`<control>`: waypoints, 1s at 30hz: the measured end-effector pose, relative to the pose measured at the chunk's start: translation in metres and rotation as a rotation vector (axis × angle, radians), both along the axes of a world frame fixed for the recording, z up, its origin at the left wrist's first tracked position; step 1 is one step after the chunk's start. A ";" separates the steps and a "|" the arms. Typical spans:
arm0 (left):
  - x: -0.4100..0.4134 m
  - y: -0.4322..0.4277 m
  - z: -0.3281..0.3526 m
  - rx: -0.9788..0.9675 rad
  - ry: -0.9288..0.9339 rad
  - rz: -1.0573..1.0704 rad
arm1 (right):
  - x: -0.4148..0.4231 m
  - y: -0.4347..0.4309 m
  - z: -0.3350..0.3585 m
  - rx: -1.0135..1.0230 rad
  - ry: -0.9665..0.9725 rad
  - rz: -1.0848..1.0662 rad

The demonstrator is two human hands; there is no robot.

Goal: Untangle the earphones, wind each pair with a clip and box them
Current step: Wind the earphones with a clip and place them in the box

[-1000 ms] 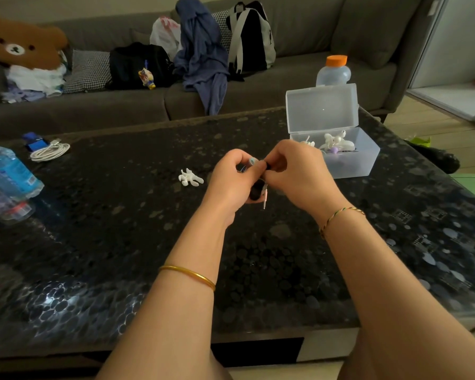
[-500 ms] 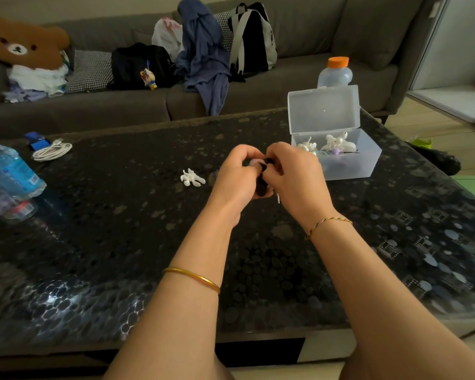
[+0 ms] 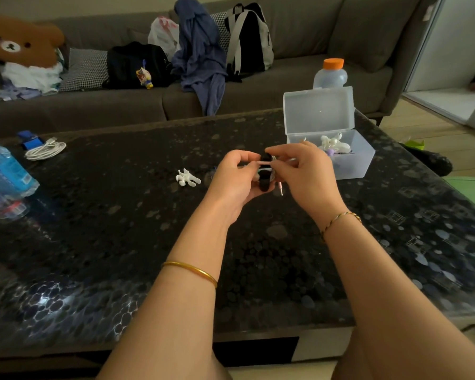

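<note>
Above the middle of the dark table, my left hand [image 3: 235, 176] grips a black clip [image 3: 264, 176] with pale earphone cord wound on it. My right hand [image 3: 303, 171] pinches the pinkish cord [image 3: 266, 162] stretched across the clip's top; the plug [image 3: 280, 189] dangles below. A white hand-shaped clip [image 3: 187, 178] lies on the table to the left of my hands. The clear plastic box [image 3: 359, 160] stands open at the right, lid up, with white wound earphones [image 3: 335, 142] inside.
A coiled white cable [image 3: 45, 150] and a blue item [image 3: 29, 138] lie far left. Water bottles [image 3: 6, 174] sit at the left edge. An orange-capped bottle [image 3: 330, 75] stands behind the box. A cluttered sofa [image 3: 258, 97] runs along the far side.
Both hands rose slightly with the clip. My right hand has pulled the cord sideways across the clip's top, and the plug end has shifted right.
</note>
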State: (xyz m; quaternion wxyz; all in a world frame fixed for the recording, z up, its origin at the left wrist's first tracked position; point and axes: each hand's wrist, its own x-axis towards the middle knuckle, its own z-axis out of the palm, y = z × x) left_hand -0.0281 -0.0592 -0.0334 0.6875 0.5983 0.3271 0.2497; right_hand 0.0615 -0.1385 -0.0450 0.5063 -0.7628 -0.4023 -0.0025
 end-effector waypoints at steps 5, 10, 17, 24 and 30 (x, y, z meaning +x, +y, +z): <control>0.015 -0.008 0.001 0.062 0.011 0.000 | 0.013 -0.018 0.005 0.074 0.268 0.024; 0.045 -0.019 0.007 0.034 0.017 -0.017 | 0.032 -0.033 0.014 -0.007 0.414 -0.023; 0.126 -0.030 0.027 0.186 0.121 -0.122 | 0.085 -0.035 0.024 0.078 0.515 -0.112; 0.192 -0.022 0.027 0.176 0.229 -0.156 | 0.163 -0.020 0.033 -0.170 0.392 -0.215; 0.222 -0.019 0.003 0.184 0.341 -0.172 | 0.198 -0.014 0.013 -0.372 0.296 -0.289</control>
